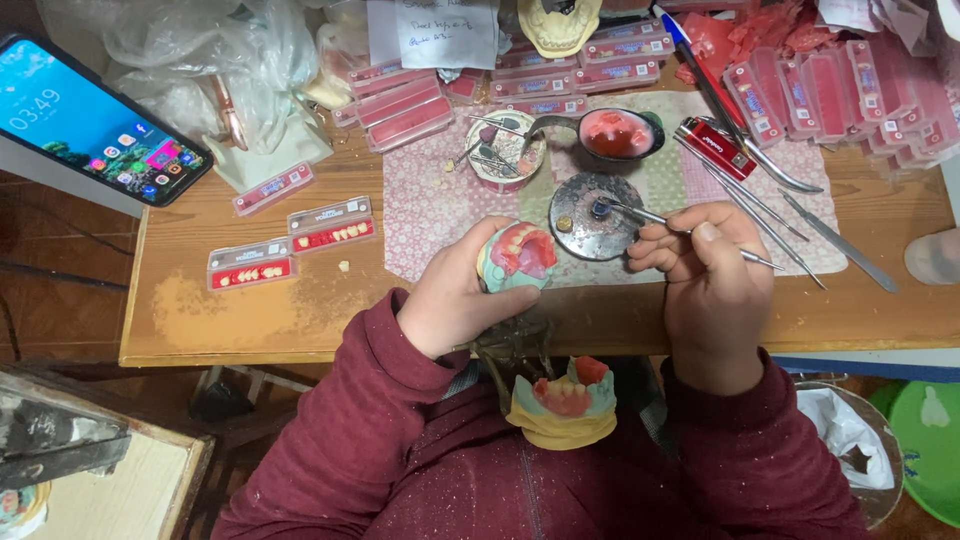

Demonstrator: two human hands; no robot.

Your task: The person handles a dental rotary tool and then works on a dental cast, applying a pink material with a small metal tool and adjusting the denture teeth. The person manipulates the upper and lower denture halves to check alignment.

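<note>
Teeth model (517, 257) sits in our left hand (455, 300), just above the near edge of the table (230, 310). We go from big things to small ones.

The wooden table holds a flowery cloth (425, 205) under our work. At the far left a phone (95, 120) leans with its screen lit. Long flat boxes of spare teeth (290, 240) lie on the bare wood, well apart from our hands. A second model (563, 405), yellow with pink gums, rests in our lap.

Our left hand is curled around the green model, with pink wax and white teeth facing up. Our right hand (712, 290) pinches a thin metal tool (655, 217) like a pencil. Its tip touches a small round metal dish (597, 216) just beside the model. A bowl of pink wax (615, 135) stands behind the dish, and more metal tools (760, 205) lie to the right.

To do this part well, we think we should take only a tiny bit on the tip. We should hold the model still and level, and keep it near the dish so nothing drips on the cloth. Small, slow moves look best here, so the little teeth do not get bumped.
</note>
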